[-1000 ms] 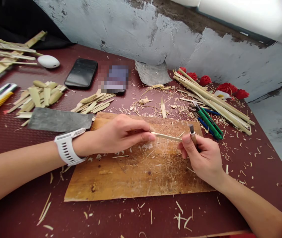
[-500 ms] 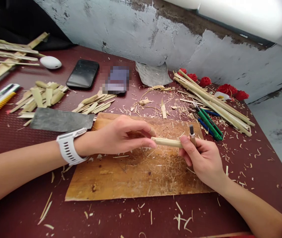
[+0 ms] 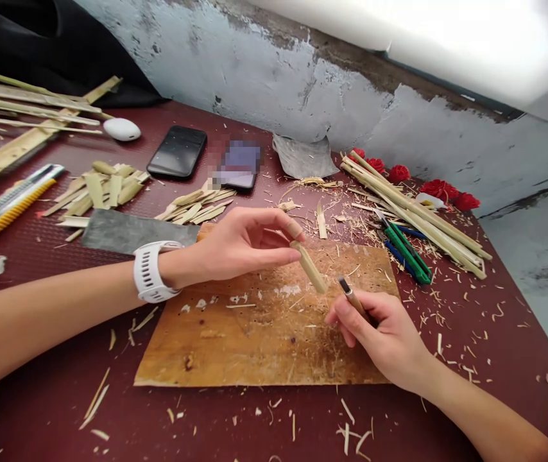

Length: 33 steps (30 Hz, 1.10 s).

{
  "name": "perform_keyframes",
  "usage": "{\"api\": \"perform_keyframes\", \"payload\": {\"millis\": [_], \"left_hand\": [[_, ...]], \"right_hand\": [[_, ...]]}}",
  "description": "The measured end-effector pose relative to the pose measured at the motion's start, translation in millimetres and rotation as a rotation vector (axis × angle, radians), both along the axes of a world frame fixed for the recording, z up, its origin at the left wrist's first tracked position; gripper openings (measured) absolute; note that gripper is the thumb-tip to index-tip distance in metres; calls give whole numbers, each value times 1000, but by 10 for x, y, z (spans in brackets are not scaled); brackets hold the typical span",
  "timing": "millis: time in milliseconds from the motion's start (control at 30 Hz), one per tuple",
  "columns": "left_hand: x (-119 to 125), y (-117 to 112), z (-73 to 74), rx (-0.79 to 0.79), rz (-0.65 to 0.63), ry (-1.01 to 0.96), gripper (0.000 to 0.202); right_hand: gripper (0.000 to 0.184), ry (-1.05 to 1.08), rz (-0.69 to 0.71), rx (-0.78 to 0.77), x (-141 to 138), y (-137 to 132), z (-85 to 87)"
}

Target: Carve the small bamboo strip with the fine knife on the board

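My left hand [image 3: 249, 247], with a white watch on its wrist, pinches one end of a short bamboo strip [image 3: 311, 269] between thumb and fingers. The strip slants down to the right above a scratched wooden board [image 3: 216, 346]. My right hand [image 3: 384, 327] is closed around a carving chisel [image 3: 353, 300], its wooden handle in the palm and its dark metal blade pointing up and left. A small gap separates the chisel's tip from the strip's lower end.
Bamboo pieces [image 3: 199, 205] lie behind the board beside a grey sheet [image 3: 124, 230]. Two phones, one black [image 3: 178, 152], stand farther back. At right are a green-handled cutter [image 3: 406, 253], bamboo sticks [image 3: 418, 208] and red flowers [image 3: 440, 190]; a yellow cutter [image 3: 14, 202] lies left.
My right hand has let go of the bamboo strip and moved slightly down, keeping the chisel. The strip, now only in my left hand, has tilted downward. The view has shifted slightly.
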<state>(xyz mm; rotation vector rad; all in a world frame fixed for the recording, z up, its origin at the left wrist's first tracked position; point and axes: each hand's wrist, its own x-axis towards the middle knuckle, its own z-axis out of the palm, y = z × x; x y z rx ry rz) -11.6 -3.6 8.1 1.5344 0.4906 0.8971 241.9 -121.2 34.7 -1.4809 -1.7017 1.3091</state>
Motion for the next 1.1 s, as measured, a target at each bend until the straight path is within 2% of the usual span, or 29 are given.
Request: {"api": "perform_keyframes", "payload": {"millis": [100,300,367,500,600,733,833,1100], "left_hand": [[0,16,-14,20,-31,28,20],[4,-45,-47,219,-112,123,23],[6,-60,-60,316,-127,187,21],[7,-75,-51,610,-80,292,15],[-1,-88,-11,685,-80,326,22],[-15,-97,15,759,-77,406,38],[-20,-92,-14,785,-75,488,37],[-22,-84,-47,777,-92,534,36]], "right_hand": [[42,-7,-13,94,47,-12,-19],[25,-181,-41,270,70,0,-36],[24,-289,-2,385,61,12,-44],[24,-490,120,634,64,55,-87],[30,-621,140,738,78,84,-116],[41,-783,195,780,96,85,-115],[47,-870,247,767,110,78,-110],[44,-903,281,810,131,88,-129]]}}
